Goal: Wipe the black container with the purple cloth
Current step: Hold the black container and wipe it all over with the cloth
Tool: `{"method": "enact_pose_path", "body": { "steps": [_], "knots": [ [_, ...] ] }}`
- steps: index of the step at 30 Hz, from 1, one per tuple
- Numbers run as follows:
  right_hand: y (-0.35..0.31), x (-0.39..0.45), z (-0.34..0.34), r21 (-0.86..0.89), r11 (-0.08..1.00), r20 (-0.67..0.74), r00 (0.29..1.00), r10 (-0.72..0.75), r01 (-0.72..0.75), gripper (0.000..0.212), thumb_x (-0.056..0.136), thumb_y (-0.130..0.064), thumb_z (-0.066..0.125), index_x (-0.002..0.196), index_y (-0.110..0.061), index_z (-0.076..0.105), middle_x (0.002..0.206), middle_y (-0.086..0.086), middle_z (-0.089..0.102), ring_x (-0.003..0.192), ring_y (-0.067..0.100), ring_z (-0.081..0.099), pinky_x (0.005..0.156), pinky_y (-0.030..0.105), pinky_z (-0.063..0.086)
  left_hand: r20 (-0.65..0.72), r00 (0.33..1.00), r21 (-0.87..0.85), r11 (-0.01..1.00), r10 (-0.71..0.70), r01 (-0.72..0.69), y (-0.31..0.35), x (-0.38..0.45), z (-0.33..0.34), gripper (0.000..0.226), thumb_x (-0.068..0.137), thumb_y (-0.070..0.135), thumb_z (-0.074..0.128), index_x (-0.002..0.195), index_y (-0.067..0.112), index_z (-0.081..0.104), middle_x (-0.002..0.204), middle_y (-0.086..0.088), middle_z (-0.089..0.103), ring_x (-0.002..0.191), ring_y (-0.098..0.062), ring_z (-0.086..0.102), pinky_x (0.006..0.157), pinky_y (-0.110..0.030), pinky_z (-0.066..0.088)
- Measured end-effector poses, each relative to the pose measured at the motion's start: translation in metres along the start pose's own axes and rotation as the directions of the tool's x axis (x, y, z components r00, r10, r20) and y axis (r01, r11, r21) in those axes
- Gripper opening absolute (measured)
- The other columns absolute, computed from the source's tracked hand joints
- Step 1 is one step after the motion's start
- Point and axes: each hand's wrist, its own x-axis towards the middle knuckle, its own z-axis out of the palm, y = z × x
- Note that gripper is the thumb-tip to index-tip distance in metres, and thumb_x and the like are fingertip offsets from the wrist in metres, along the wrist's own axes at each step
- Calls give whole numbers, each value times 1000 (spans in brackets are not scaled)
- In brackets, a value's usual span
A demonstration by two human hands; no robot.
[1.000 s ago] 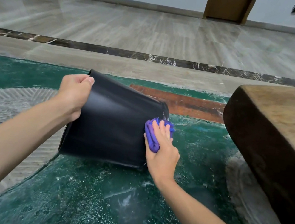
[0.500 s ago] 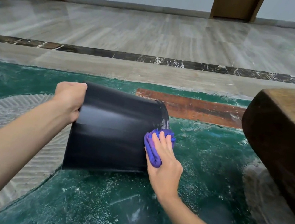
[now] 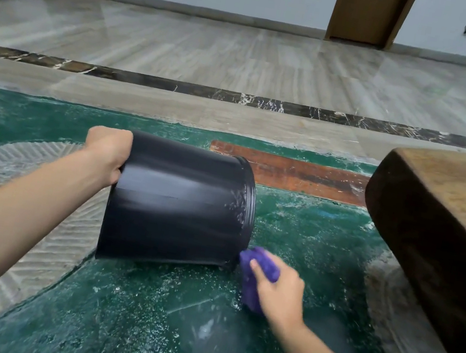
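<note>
A black container [image 3: 176,207] lies tipped on its side over the green patterned floor, its rim pointing right. My left hand [image 3: 108,154] grips its base end at the upper left and holds it tilted. My right hand [image 3: 280,290] is closed on a purple cloth [image 3: 258,274], which is bunched under the fingers. The cloth sits at the container's lower right corner by the rim, touching it or just off it. Light specks show on the container wall near the rim.
A thick dark wooden slab [image 3: 440,231] juts in from the right, close to my right arm. The green floor [image 3: 136,330] is wet and speckled. A red-brown strip [image 3: 304,173] lies behind the container. Grey polished tiles [image 3: 246,57] and two brown door frames lie beyond.
My right hand with the cloth has slid down the container's side from near the rim's middle to its lower right corner. The left hand keeps its grip on the base.
</note>
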Motion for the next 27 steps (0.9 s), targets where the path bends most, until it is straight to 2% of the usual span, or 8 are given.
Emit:
{"method": "enact_pose_path", "body": {
  "steps": [3, 5, 8, 11, 15, 19, 22, 27],
  "knots": [
    [-21, 30, -12, 212, 967, -101, 981, 164, -140, 14, 89, -27, 74, 100, -34, 76, 92, -9, 76, 95, 20, 69, 93, 32, 51, 36, 998, 15, 999, 44, -45, -3, -3, -3, 22, 85, 6, 53, 68, 18, 46, 79, -9, 43, 81, -22, 39, 58, -32, 35],
    [-35, 46, -15, 306, 936, -75, 976, 205, -173, 10, 87, -28, 76, 82, -36, 72, 86, -8, 75, 93, 22, 71, 94, 40, 55, 85, 995, 20, 998, 50, -52, -3, -4, -3, 19, 84, 12, 55, 70, 22, 46, 84, -9, 41, 82, -23, 38, 65, -36, 34],
    [-47, 60, -12, 404, 886, 33, 971, 235, -228, 15, 79, -34, 83, 83, -20, 79, 83, 1, 79, 81, 16, 71, 84, 37, 57, 189, 975, 76, 988, 117, -133, -2, -6, -1, 8, 88, 19, 55, 81, 18, 53, 87, -8, 45, 77, -22, 41, 69, -36, 35],
    [-45, 64, -3, 442, 860, 57, 965, 256, -254, 23, 77, -31, 86, 96, -20, 80, 83, -7, 80, 74, 7, 74, 67, 22, 57, 350, 897, 285, 881, 271, -378, 4, -14, 0, 18, 97, 27, 46, 83, 18, 52, 82, -8, 43, 77, -19, 38, 71, -34, 31],
    [-34, 65, -5, 534, 784, 66, 940, 334, -316, 10, 79, -25, 84, 88, -24, 79, 81, -7, 80, 67, 4, 75, 53, 16, 53, 516, 843, 311, 885, 151, -348, 13, -34, -12, 33, 102, 35, 41, 95, 18, 68, 81, 7, 73, 68, -7, 68, 62, -26, 54],
    [-22, 68, -13, 569, 724, 77, 901, 426, -391, 17, 77, -25, 86, 92, -24, 79, 86, -3, 81, 75, 13, 77, 63, 23, 55, 622, 759, 248, 871, 192, -424, -21, -57, -54, 27, 92, 42, 57, 112, 29, 71, 110, 8, 75, 100, -6, 69, 84, -32, 53],
    [-11, 64, -11, 637, 641, 82, 865, 495, -427, 30, 74, -23, 88, 103, -21, 79, 85, -4, 80, 78, 15, 76, 74, 27, 58, 688, 680, 247, 798, 254, -549, -50, -68, -62, 32, 96, 20, 61, 122, 36, 66, 125, 22, 68, 120, 6, 59, 104, -24, 44],
    [-17, 60, -17, 714, 516, 154, 824, 545, -474, 28, 72, -17, 89, 99, -20, 80, 86, 2, 81, 80, 24, 78, 85, 43, 61, 597, 712, 247, 761, 368, -600, -29, -75, -37, 53, 94, -10, 52, 97, 40, 69, 91, 32, 74, 93, 14, 66, 85, -6, 47]
  ]
}}
